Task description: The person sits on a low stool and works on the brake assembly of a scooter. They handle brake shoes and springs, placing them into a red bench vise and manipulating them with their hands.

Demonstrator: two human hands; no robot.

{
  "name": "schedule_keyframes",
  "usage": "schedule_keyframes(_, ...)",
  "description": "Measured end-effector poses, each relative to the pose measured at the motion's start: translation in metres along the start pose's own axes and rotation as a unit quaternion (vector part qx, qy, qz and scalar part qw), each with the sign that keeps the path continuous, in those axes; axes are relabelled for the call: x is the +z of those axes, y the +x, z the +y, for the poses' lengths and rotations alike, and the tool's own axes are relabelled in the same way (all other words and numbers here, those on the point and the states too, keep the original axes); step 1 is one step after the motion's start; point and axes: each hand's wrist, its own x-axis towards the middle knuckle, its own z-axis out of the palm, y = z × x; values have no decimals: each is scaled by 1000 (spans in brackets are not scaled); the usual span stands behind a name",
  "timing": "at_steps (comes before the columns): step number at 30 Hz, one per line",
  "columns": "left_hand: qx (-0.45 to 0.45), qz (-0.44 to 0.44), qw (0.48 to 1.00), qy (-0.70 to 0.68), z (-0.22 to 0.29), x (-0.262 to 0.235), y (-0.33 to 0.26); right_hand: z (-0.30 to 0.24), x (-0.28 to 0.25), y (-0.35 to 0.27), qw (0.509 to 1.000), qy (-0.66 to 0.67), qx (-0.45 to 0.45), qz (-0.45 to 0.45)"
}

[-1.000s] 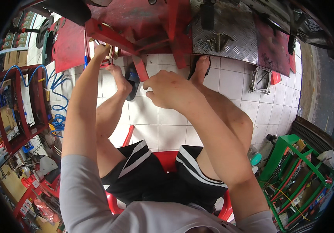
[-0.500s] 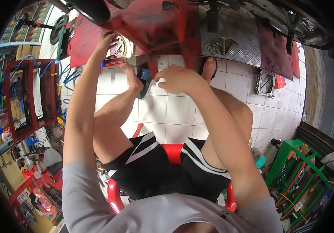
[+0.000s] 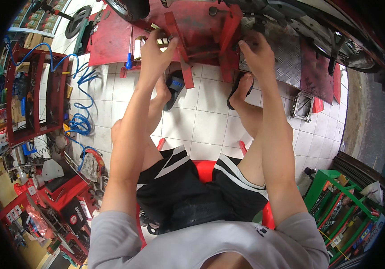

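My left hand (image 3: pixel 156 56) is open over the red work platform (image 3: pixel 111 45), thumb and fingers apart, beside the left leg of a red metal stand (image 3: pixel 177 38). Metal parts on the platform show partly behind its fingers. A screwdriver with a blue handle (image 3: pixel 129 60) lies near that wrist. My right hand (image 3: pixel 260 58) is raised close to the stand's right leg, above the edge of the ridged metal plate (image 3: pixel 286 58). Its thumb and fingers are curved but apart, and I see nothing held between them.
A motorcycle (image 3: pixel 322 27) fills the far right, with a wheel (image 3: pixel 129 8) at the top. A coiled blue hose (image 3: pixel 81 123) lies left on the tiles. A metal bracket (image 3: pixel 302 106) stands right, and a green tool rack (image 3: pixel 344 193) at lower right.
My left hand has moved right, toward the stand. The right hand has moved right and away from me, leaving the stand's left leg; the small white thing at its fingers no longer shows.
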Motion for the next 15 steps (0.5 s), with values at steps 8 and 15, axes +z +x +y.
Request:
schedule_keyframes(8, 49, 23, 986, 157, 15, 5, 32, 3, 14, 7, 970, 225, -43, -85)
schedule_keyframes(15, 56, 50, 997, 11, 0, 18, 45, 3, 25, 3, 966, 246, -34, -76)
